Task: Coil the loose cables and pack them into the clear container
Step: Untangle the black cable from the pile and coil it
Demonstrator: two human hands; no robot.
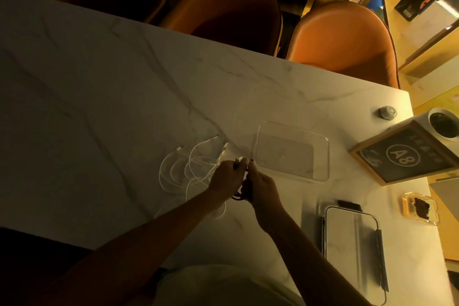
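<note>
The marble worktop (99, 107) carries a clear container (320, 154), open and standing just beyond the hands. Its lid (352, 251) lies nearer the person on the right. A tangle of loose white cables (188, 166) sprawls left of the container. The left hand (227, 176) and right hand (260, 187) meet beside the container's near left corner, each grip closed around a dark cable (238, 196) that loops down between them

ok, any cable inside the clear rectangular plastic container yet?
No, the clear rectangular plastic container holds nothing; the white cables lie loose on the marble table beside it.
</note>
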